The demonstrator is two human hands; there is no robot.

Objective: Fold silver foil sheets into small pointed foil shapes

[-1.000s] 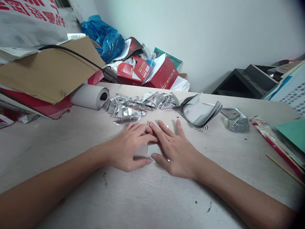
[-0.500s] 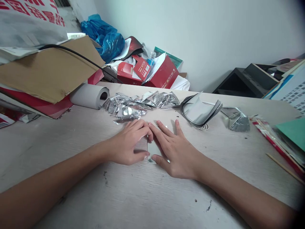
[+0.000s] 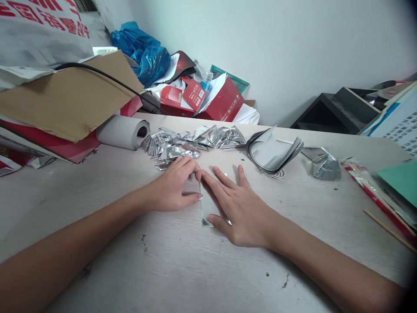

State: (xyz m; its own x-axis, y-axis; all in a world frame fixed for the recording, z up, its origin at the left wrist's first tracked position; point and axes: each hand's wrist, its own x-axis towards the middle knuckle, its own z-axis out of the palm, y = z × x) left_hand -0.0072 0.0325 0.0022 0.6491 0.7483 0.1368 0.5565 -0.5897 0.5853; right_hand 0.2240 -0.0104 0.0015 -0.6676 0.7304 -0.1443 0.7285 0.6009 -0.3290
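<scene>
Right grip (image 3: 243, 213) spread on silvery sheet (image 3: 208, 204); folded foil (image 3: 179, 150), curled stack (image 3: 269, 155) beyond.

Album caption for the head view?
Right hand spread on a silvery sheet, left hand at its edge, shiny pieces beyond.

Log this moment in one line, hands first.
right hand: spread over sheet | left hand: at sheet's left edge, fingers bent | beyond hands: folded foil, curled stack, roll
</scene>
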